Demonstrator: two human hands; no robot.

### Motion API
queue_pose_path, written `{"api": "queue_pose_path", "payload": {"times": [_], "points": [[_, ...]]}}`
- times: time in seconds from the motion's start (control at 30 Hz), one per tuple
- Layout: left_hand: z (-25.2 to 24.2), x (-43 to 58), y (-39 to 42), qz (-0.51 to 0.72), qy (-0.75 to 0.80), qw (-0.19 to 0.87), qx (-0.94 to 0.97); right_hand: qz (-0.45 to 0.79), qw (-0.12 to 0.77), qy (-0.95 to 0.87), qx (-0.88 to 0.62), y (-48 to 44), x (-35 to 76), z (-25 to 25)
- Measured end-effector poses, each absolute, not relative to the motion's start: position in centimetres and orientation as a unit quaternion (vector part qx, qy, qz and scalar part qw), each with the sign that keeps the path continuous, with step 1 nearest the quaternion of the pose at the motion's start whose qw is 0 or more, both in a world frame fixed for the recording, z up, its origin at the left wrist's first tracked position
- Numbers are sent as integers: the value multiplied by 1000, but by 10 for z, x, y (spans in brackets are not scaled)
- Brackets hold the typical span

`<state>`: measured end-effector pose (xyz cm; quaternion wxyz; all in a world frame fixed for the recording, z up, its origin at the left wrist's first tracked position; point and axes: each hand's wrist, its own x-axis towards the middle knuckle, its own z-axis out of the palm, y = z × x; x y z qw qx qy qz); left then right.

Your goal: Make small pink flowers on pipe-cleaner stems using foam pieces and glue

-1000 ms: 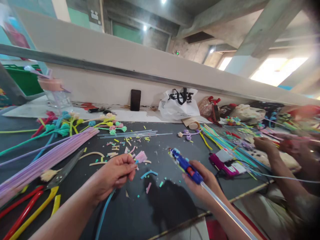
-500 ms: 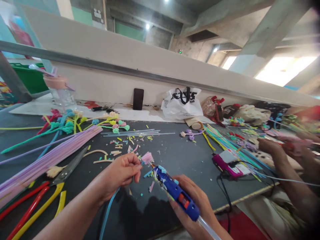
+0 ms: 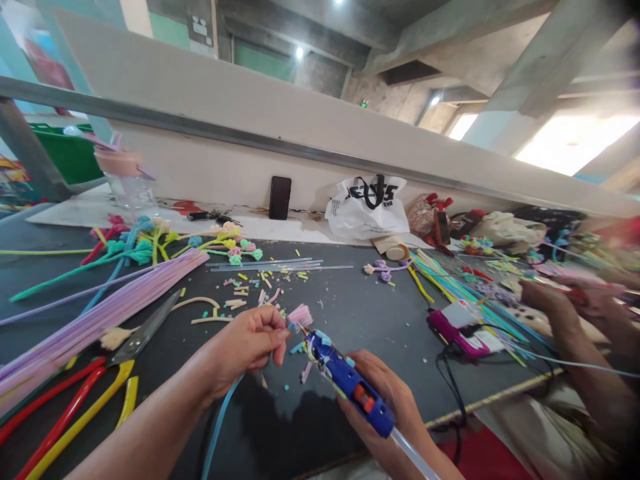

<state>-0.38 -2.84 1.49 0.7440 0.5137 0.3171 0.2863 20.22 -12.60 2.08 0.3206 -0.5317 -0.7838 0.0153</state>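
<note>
Pinched between the fingers of my left hand (image 3: pixel 257 340) is a blue pipe cleaner stem (image 3: pixel 220 420) topped by a small pink tuft (image 3: pixel 300 315). Its blue length hangs down below my hand. My right hand (image 3: pixel 385 400) is wrapped round a blue hot glue gun (image 3: pixel 345 377), with a clear glue stick (image 3: pixel 413 453) poking out of its rear. The gun's nozzle points up and left, at the base of the pink tuft; whether it touches, I cannot tell. Short cut pieces (image 3: pixel 240 293) in several colours lie scattered beyond my hands.
Large scissors (image 3: pixel 125 353) with red and yellow handles lie at left beside a pink-purple pipe cleaner bundle (image 3: pixel 135 293). Behind are finished flowers (image 3: pixel 140 243), a phone (image 3: pixel 280 198) and a white bag (image 3: pixel 367 207). A magenta power bank (image 3: pixel 457 333) with a cable and a co-worker's hands (image 3: pixel 555 307) are at right.
The glue gun's nozzle has shifted slightly up and left, closer to the base of the pink tuft. My left hand keeps its pinch. The whole view has shifted slightly.
</note>
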Motion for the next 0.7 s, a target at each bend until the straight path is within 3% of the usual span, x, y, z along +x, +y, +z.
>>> {"api": "queue_pose_path", "payload": {"times": [0.7], "points": [[15, -7, -27, 286, 304, 763, 494, 3, 330, -787, -521, -126, 209, 22]]}}
